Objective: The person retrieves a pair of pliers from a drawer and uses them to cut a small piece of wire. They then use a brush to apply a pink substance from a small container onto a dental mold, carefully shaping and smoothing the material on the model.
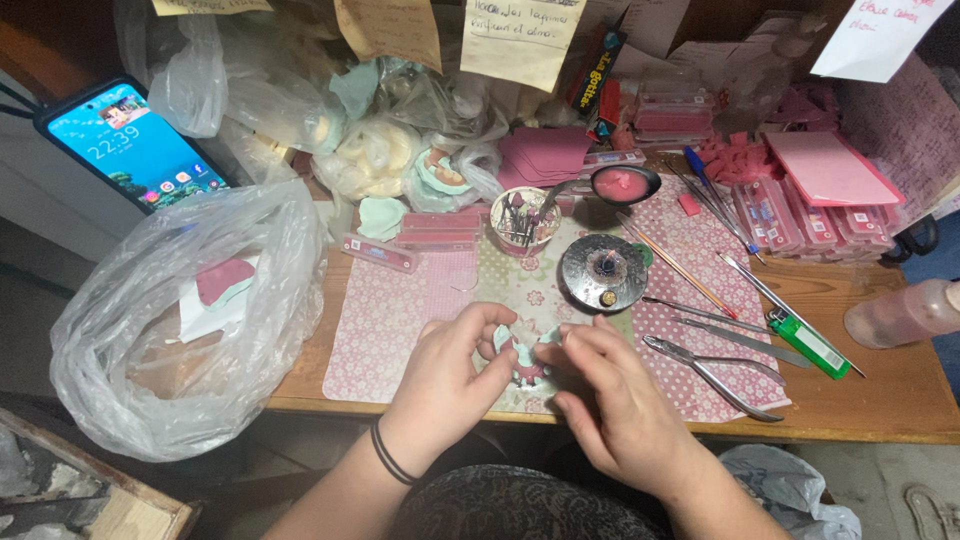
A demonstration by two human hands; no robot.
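Both hands meet over the front edge of a patterned pink mat (385,330) on a wooden table. My left hand (450,385) and my right hand (610,400) together hold a small pale-green plaster cast with a pink part (522,355), fingers pinched around it. Most of the cast is hidden by the fingers. A black band circles my left wrist. Just beyond the hands sits a small round metal burner (603,272) with a wick.
Metal hand tools (720,345), pliers (715,375) and a green lighter (808,342) lie right of the hands. A big clear plastic bag (180,330) fills the left side. Behind are a cup of burs (525,218), a spoon with pink wax (620,185), pink boxes, more casts and a phone (130,145).
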